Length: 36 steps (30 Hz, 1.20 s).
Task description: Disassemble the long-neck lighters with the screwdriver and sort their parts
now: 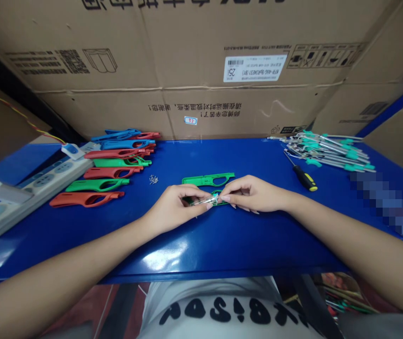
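Observation:
Between my two hands is a slim silver lighter core (pixel 204 201) with a teal piece at its right end. My left hand (pixel 173 206) pinches the silver part between thumb and fingers. My right hand (pixel 256 194) has its fingertips closed at the teal end; the exact contact is partly hidden. Beneath the fingers lies a green lighter casing half (pixel 224 203), mostly covered. Just behind it, another green casing half (pixel 191 181) with a loop-shaped opening rests on the blue table (pixel 173 259).
Red, blue and green lighter casings (pixel 106 200) line the left side beside a white power strip (pixel 41 186). Small screws (pixel 154 179) lie nearer the middle. At right are a black-and-yellow screwdriver (pixel 304 178) and a pile of silver-and-teal lighter cores (pixel 332 151). A cardboard wall (pixel 194 70) stands behind.

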{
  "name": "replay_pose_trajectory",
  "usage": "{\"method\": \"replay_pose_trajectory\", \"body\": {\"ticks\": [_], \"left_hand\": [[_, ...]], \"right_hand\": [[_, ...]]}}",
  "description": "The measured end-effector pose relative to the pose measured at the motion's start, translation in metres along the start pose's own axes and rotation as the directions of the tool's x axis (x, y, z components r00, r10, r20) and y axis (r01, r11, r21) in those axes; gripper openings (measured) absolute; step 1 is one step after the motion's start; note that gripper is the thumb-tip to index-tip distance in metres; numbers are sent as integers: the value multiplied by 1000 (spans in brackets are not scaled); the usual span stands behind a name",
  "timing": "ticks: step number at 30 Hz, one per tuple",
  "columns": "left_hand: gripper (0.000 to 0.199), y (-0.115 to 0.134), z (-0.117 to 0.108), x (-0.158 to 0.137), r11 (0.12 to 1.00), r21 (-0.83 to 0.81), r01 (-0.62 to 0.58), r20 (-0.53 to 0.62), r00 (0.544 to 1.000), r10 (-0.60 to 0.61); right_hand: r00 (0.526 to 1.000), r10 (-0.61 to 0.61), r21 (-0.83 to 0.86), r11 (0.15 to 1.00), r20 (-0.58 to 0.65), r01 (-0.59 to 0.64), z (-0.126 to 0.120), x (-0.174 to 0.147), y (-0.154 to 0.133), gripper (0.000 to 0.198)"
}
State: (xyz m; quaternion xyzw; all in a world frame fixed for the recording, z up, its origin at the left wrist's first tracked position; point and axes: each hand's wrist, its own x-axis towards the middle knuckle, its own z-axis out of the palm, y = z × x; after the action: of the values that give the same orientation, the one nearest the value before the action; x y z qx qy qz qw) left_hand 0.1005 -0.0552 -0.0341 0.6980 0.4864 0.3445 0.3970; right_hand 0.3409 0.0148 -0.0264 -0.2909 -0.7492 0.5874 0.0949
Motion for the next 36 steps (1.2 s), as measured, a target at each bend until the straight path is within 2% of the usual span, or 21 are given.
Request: {"method": "replay_pose_trajectory", "body": {"ticks": [23, 36], "left_hand": [[20, 6, 6, -3, 1000, 25, 15, -22, 1000, -14], [19, 5, 8, -4, 999, -28, 18, -2, 1000, -19]], "right_hand": [[991, -38, -55, 998, -126, 32, 12, 3, -4, 45], [982, -136, -112, 986, -130, 122, 13, 5, -1, 35]]}}
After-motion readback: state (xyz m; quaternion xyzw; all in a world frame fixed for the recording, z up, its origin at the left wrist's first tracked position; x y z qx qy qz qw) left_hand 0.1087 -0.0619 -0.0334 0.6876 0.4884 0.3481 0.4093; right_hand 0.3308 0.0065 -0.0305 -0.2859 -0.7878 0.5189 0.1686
